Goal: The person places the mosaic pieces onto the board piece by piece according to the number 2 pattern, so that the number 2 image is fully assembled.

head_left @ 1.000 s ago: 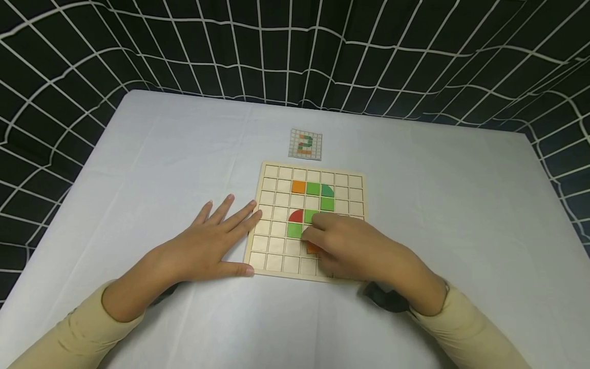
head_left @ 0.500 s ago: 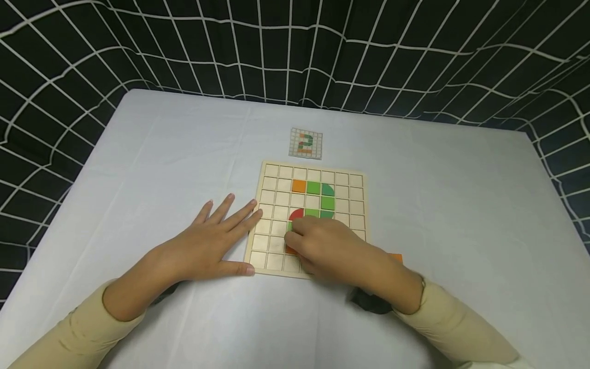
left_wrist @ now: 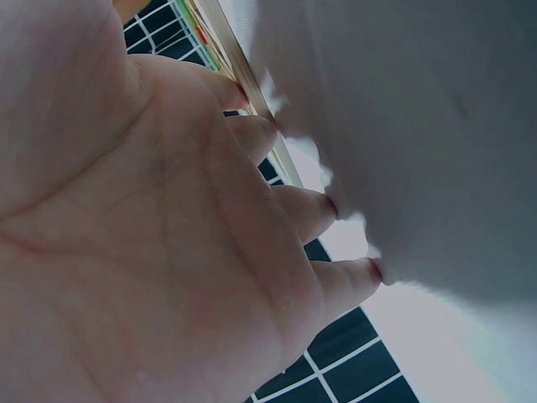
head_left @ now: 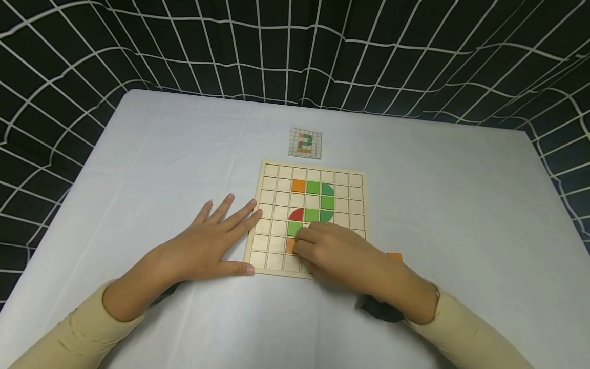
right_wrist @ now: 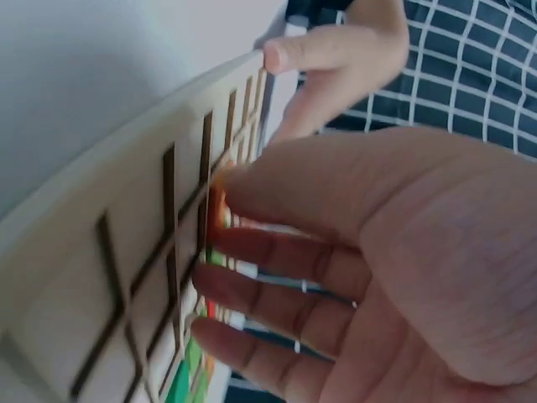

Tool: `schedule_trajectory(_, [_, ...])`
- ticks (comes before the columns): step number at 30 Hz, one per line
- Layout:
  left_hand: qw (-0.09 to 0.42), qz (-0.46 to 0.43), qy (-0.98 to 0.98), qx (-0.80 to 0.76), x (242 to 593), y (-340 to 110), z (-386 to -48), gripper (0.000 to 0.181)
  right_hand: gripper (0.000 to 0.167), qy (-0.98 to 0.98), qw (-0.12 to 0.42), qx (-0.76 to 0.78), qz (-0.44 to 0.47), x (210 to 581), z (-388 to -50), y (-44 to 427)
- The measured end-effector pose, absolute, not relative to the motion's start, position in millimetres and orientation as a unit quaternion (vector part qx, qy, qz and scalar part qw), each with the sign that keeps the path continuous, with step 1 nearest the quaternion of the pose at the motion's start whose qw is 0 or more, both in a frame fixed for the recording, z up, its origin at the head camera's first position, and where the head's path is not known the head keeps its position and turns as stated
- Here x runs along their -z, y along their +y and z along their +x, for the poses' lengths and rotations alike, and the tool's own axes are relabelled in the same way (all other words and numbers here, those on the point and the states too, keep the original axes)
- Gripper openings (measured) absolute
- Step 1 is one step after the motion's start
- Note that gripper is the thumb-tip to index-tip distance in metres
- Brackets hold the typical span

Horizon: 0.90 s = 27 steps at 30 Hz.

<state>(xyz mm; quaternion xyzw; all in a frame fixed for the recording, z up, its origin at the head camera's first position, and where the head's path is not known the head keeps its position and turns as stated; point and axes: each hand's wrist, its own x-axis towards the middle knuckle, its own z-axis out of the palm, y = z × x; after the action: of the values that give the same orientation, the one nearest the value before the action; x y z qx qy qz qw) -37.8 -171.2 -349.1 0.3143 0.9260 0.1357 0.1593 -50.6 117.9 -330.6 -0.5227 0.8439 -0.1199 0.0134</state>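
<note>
A wooden grid board (head_left: 267, 228) lies on the white table. In its cells sit an orange square tile (head_left: 298, 186), several green square tiles (head_left: 313, 188), green quarter-round tiles (head_left: 327, 189) and a red quarter-round tile (head_left: 297, 215). My left hand (head_left: 209, 248) rests with fingers spread, its fingertips and thumb at the board's left edge. Over the lower rows, my right hand (head_left: 338, 253) has its thumb and index fingertips at another orange square tile (head_left: 290, 245). In the right wrist view, orange (right_wrist: 218, 201) shows between thumb and index. The hand hides the cells beneath it.
Behind the board lies a small card (head_left: 305, 143) printed with a coloured grid pattern. An orange piece (head_left: 394, 256) shows on the table beyond the right forearm, partly hidden. Dark cloth with a white grid (head_left: 295, 51) hangs beyond the table's far edge.
My right hand went left across the board's lower rows, then slightly back right. An orange square tile now shows below the lower green one. My left hand stays put.
</note>
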Motion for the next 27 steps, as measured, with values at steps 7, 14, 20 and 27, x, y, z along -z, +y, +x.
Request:
schedule_trajectory(7, [0.161,0.318,0.924,-0.137,349,-170,-38,0.099,0.015,0.867,0.122,0.177,-0.449,310,-53,166])
schedule_trajectory(14, [0.163,0.316,0.925,-0.137,349,-170,-38,0.099,0.043,0.927,0.231,0.087,-0.281,299,-48,206])
schedule_trajectory(20, [0.161,0.314,0.925,-0.138,349,-171,-38,0.099,0.043,0.932,0.233,0.058,-0.273,308,-48,215])
schedule_trajectory(27, [0.162,0.314,0.925,-0.140,349,-170,-38,0.099,0.033,0.930,0.199,0.067,-0.301,313,-50,217])
